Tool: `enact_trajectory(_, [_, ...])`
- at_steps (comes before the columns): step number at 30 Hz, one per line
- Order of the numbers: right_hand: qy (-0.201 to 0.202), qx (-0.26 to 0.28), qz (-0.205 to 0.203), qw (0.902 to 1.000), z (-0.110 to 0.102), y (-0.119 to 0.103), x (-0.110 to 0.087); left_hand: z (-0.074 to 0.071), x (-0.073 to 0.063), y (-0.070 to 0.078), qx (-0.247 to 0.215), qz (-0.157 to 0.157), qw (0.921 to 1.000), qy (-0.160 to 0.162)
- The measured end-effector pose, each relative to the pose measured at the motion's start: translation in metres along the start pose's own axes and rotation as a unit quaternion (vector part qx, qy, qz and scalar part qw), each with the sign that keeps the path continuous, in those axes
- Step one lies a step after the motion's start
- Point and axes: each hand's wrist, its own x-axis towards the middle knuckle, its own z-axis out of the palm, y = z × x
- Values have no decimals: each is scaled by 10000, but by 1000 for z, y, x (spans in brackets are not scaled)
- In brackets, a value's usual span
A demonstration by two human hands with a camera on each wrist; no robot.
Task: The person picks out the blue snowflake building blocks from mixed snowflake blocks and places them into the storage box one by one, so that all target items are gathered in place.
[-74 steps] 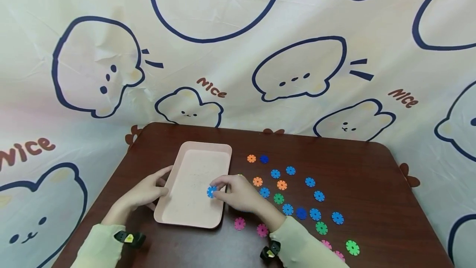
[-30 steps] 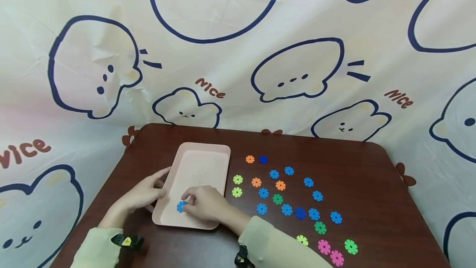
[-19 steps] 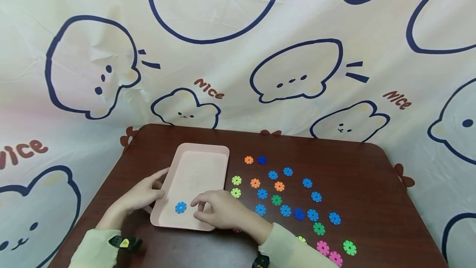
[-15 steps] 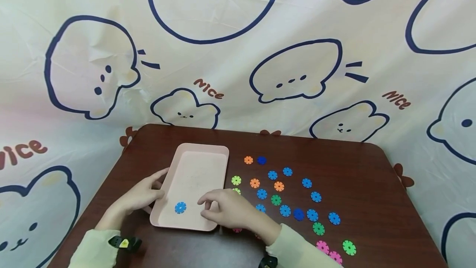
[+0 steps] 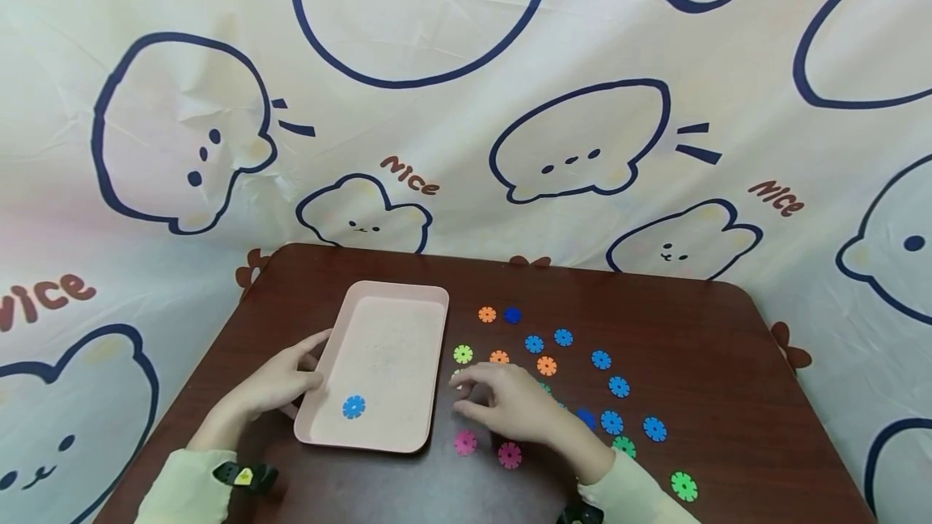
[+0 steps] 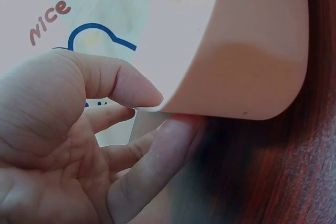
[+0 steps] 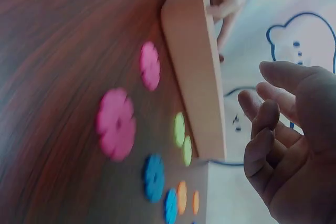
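Note:
A pale pink tray [image 5: 386,346] lies on the table's left half. My left hand [image 5: 280,374] grips its left side; in the left wrist view the thumb [image 6: 137,88] is at the rim and a finger [image 6: 170,145] reaches under the edge. One blue notched plastic disc [image 5: 353,407] lies flat in the tray near its front. My right hand [image 5: 510,407] is just right of the tray, above the loose discs, with nothing between thumb and fingers. It partly covers a yellow-green disc. Two pink discs [image 5: 466,442] lie in front of it.
Several more discs are spread over the brown table [image 5: 677,322] to the right: an orange disc [image 5: 487,314], a dark blue disc [image 5: 513,315], a light blue disc [image 5: 654,428] and a green disc [image 5: 684,486] among them. A printed cloth [image 5: 466,144] hangs behind the table.
The right hand brought the blue disc into the tray, let go of it near the front, then moved right, out over the table. The left hand stays on the tray.

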Motion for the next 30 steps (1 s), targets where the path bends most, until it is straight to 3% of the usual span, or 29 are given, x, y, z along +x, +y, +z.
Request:
enact_trajectory(9, [139,-207,553,9982,-14,32,-25,0,-1,0,2,-7,10000,16])
enact_trajectory(18, [163,-431,596,9972,-16,54,-38,1,-2,1,-27,46,10000,24])
enact_trajectory(30, [3,-738,861,9936,-13,67,-42,1,-3,1,22,54,10000,49])
